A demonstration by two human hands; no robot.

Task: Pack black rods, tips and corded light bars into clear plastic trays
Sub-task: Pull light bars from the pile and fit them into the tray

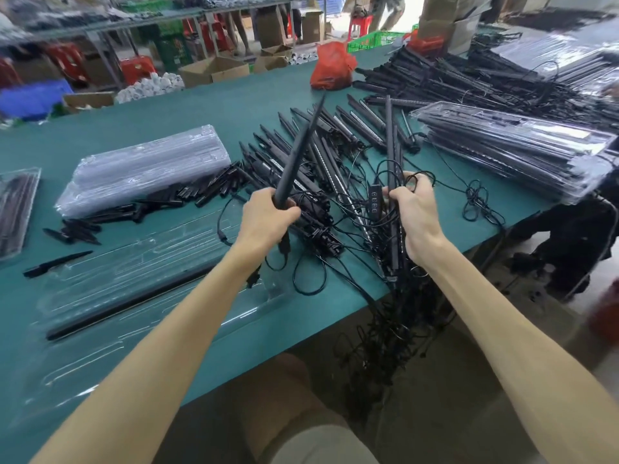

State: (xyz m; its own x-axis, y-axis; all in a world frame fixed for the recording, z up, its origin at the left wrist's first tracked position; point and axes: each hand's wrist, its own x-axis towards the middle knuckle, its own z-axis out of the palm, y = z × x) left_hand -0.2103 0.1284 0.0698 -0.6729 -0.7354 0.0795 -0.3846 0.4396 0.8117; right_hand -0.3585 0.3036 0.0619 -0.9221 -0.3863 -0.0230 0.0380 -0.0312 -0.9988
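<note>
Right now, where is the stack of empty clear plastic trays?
In the head view, the stack of empty clear plastic trays sits left of centre on the green table, beyond the left hand, with short black tips heaped along its near edge.

No legible text, brand, number or sign found. Brown cardboard boxes [214, 70] beyond the green table top [234, 105]: faces too blurred to read. Small black inline button controller [374, 199] among the cords on that table: markings too small.

Empty trays [147, 169] left of rods [321, 145]
</note>
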